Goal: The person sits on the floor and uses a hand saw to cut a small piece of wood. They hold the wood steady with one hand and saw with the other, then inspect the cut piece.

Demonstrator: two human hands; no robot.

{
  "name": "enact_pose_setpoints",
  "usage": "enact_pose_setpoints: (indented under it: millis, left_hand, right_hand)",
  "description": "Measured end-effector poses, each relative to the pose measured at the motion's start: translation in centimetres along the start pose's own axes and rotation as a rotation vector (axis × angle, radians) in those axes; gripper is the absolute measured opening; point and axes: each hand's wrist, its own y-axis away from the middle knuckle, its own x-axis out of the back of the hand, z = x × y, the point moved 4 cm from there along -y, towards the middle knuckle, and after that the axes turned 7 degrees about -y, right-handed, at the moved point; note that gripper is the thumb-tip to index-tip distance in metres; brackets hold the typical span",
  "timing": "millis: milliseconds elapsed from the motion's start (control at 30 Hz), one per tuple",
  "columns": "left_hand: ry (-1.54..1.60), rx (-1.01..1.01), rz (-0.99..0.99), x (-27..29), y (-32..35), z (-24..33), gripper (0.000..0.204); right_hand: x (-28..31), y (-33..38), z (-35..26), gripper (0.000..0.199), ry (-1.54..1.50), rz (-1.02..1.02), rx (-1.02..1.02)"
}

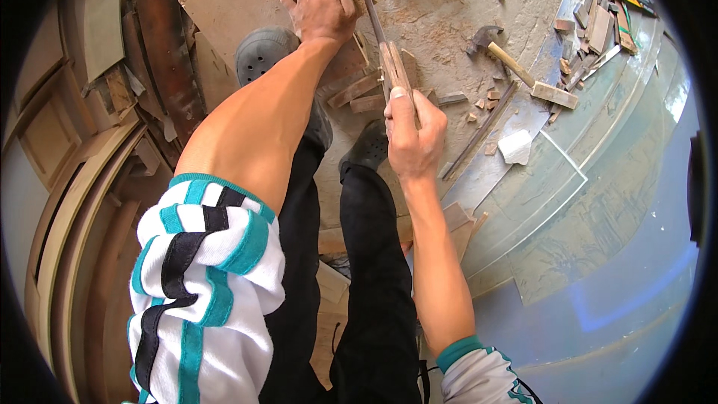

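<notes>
My left hand flat, fingers spread, pressing down on brown wooden board lying on dusty concrete floor; nothing gripped in it. My right hand closed around wooden handle of hand saw — thumb along top; blade runs up and away, just right of left hand, beside board's edge. Grey shoe planted on board below left hand; claw hammer lies well right among wood offcuts; glass sheet beyond.
</notes>
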Motion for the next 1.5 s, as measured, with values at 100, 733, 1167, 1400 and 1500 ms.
enact_pose_setpoints:
  millis: [100,733,1167,1400,1500]
  left_hand:
    - [0.001,0.003,0.002,0.0,-0.1,-0.2,0.024]
    - [0.225,0.231,0.043,-0.1,0.0,-0.2,0.040]
    - [0.158,0.215,-0.048,-0.1,-0.1,-0.2,0.048]
    - [0.114,0.247,-0.048,-0.2,0.3,-0.9,0.048]
    - [0.124,0.240,-0.027,0.0,-0.3,-0.9,0.048]
  right_hand:
    - [0.5,2.2,0.0,0.035,0.003,-0.009,-0.019]
    - [-0.1,1.8,-1.5,0.038,0.030,-0.007,-0.017]
    - [-1.0,-0.4,-0.8,0.041,0.034,-0.015,0.025]
    - [1.6,8.2,1.4,0.033,0.012,-0.018,0.056]
    - [0.8,6.4,1.0,0.032,0.008,-0.021,0.126]
